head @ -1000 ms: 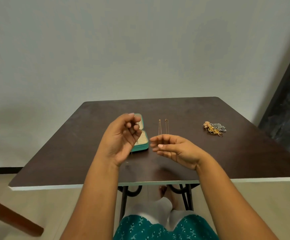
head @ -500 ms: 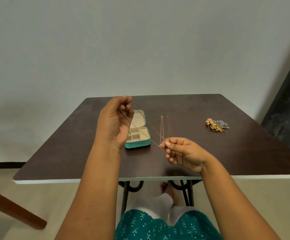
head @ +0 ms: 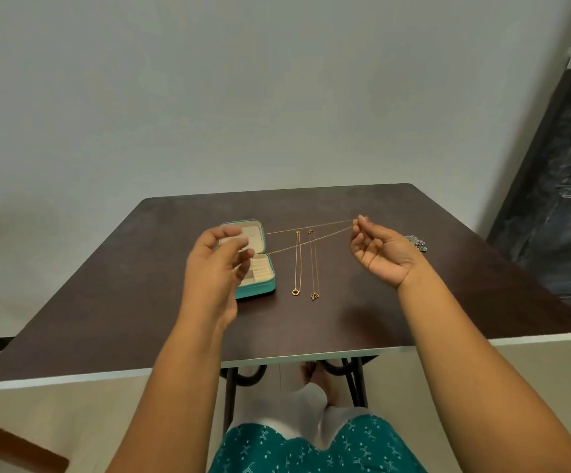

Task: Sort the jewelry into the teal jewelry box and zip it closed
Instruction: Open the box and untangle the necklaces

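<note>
1. A thin gold chain necklace (head: 308, 235) was stretched in the air between the two hands, above the table (head: 413, 312). It showed as two fine strands running from left to right, meeting at the right hand.
2. The right hand (head: 381, 252) was raised palm-up, its grip closed on the chain end between thumb and forefinger, the other fingers loosely curled.
3. The left hand (head: 217, 264) was held in front of the jewelry box; its fingertips were blurred. Its grip appeared pinched on the other end of the chain, though the exact contact could not be made out.
4. The teal jewelry box (head: 258, 264) lay open on the table, left of centre, partly hidden behind the left hand. Its cream lining and small compartments were visible; the lid lay flat on the far side.
5. Two further gold necklaces lay straight on the table just to the right of the box, side by side and apart: one with a ring pendant (head: 296, 291), one with a small dark-stoned pendant (head: 314, 296).
6. A small heap of silver-toned jewelry (head: 417, 243) lay well to the right, largely hidden behind the right hand.
7. The table had a dark brown top with a white edge and dark metal legs (head: 229, 394). A plain pale wall (head: 243, 97) stood behind it.
</note>
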